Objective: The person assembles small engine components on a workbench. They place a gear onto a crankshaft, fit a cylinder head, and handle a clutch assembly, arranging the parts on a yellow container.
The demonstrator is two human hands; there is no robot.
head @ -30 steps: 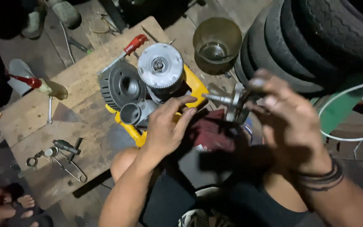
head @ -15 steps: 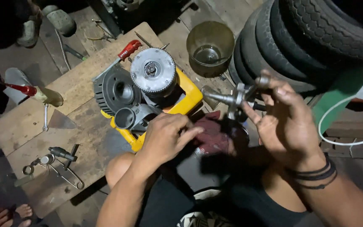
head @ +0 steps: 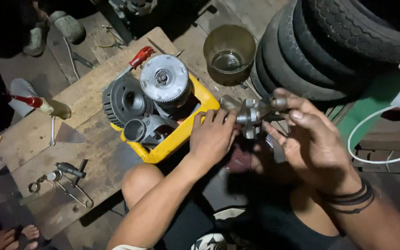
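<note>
Currently gripping a metal shaft assembly [head: 251, 113], grey with flanged lugs, between both hands above the lap. Left hand [head: 214, 136] wrapping fingers closed around the left end of the part, knuckles just beside the yellow tray [head: 181, 134]. Right hand [head: 313, 143] pinching the far end between thumb and fingertips, remaining fingers spread loose; black bands on that wrist.

Sitting in the tray: a ribbed dark drum [head: 123, 99], a round toothed clutch-like disc [head: 164, 83], a short dark tube [head: 135, 130]. Lying behind: red-handled screwdriver [head: 137, 59]. Resting on the wooden board [head: 84, 153]: small pliers and clips [head: 68, 178], a second red-handled tool [head: 38, 103]. Standing beyond: brownish plastic cup [head: 229, 53] with liquid at the bottom. Stacked at right: tyres [head: 329, 51].

Risks, as judged: holding with only a fingertip pinch on the right, so part possibly slipping if greasy and dropping onto the thigh or the dark floor, loose pieces then hard to find in this dim light. Swinging the shaft leftward possibly knocking the tray contents; swinging forward possibly tipping the cup.
</note>
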